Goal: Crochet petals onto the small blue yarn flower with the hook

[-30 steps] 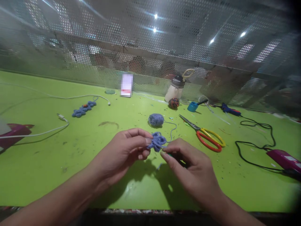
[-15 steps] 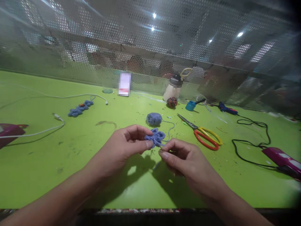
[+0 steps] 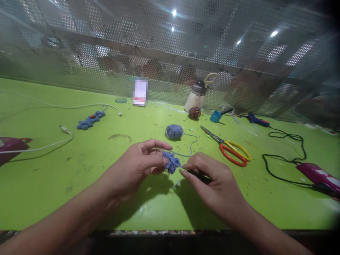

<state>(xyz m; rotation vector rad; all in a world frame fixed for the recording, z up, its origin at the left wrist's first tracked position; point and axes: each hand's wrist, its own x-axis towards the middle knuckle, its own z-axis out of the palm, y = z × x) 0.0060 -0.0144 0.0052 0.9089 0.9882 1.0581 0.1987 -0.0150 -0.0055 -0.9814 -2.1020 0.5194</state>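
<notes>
My left hand (image 3: 143, 159) pinches a small blue-purple crocheted flower piece (image 3: 171, 163) between thumb and fingers, with the index finger stretched out above it. Close on its right, my right hand (image 3: 209, 177) is closed on a crochet hook (image 3: 200, 175), whose dark handle runs back under the fingers. The hook's thin tip meets the flower's right edge. From the flower a strand of yarn loops round to the blue-purple yarn ball (image 3: 174, 131) behind the hands. A short loose yarn end hangs below the piece.
Scissors (image 3: 225, 147) with red and yellow handles lie to the right. Behind stand a bottle (image 3: 196, 99), a dark multicoloured yarn ball (image 3: 194, 113) and a blue tape-like roll (image 3: 215, 117). Finished crochet flowers (image 3: 90, 120) and white cables lie left; a glue gun (image 3: 257, 119) lies far right.
The flower piece has turned and shifted slightly left and down in my left hand. My left index finger has lifted off it and straightened. The yarn strand now runs over toward that finger.
</notes>
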